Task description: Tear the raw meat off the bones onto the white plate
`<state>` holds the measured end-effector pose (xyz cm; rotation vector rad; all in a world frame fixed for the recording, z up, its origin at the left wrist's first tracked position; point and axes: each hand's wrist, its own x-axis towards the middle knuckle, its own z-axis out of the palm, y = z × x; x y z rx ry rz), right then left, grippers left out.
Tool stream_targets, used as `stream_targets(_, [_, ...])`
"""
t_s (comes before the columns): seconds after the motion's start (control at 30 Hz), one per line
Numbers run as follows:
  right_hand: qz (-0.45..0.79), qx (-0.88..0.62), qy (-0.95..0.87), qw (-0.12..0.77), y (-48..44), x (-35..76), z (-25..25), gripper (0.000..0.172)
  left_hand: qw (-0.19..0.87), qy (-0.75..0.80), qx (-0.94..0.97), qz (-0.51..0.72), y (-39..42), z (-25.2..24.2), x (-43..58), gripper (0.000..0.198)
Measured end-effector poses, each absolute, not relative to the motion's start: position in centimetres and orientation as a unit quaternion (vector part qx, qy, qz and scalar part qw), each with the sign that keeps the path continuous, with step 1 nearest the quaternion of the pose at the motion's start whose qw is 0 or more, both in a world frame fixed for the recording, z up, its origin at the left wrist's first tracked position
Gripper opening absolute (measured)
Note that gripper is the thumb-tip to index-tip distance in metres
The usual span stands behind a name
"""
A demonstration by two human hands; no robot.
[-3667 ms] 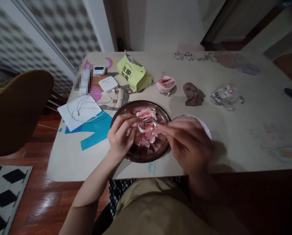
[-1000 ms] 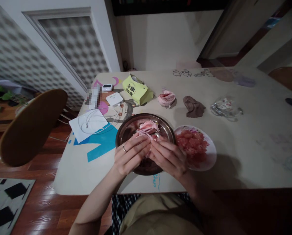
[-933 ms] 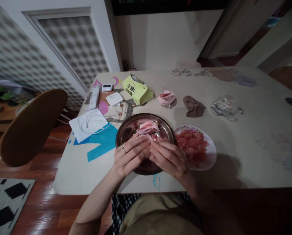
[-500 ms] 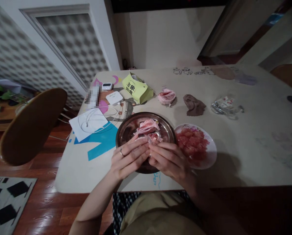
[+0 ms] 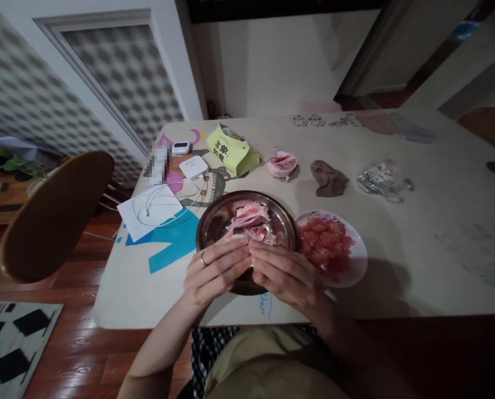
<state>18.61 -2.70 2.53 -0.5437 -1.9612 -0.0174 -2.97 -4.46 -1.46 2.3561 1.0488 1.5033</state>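
Note:
My left hand and my right hand meet fingertip to fingertip over the near rim of a dark metal bowl. Their fingers are curled together around a small pink piece that they mostly hide. Pink, membrane-like fruit scraps are piled in the bowl just beyond my fingers. A ring sits on my left hand. To the right of the bowl, almost touching it, a white plate holds peeled red fruit flesh.
Behind the bowl lie a yellow-green tissue pack, a pink peel cup, a brown crumpled cloth and a clear plastic wrapper. White chargers with cables sit at the left. A brown chair stands off the table's left edge.
Over the past second both hands drew slightly toward me along the bowl's near rim, uncovering more scraps. Earlier my right hand hovered over the plate; it has since come back beside my left.

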Motion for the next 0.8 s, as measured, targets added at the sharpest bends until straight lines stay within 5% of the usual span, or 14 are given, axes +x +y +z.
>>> stream_targets(0.13, [0.019,-0.215,-0.801,0.558,-2.7,18.0,2.1,0.037,-0.006,0.278,0.785,0.553,-4.2,-0.3,-2.0,0.043])
stream_targets(0.8, [0.063,-0.287,-0.734,0.613,-1.4,17.3,2.4,0.042,-0.011,0.251,0.726,0.641,-1.6,0.4,0.0,0.028])
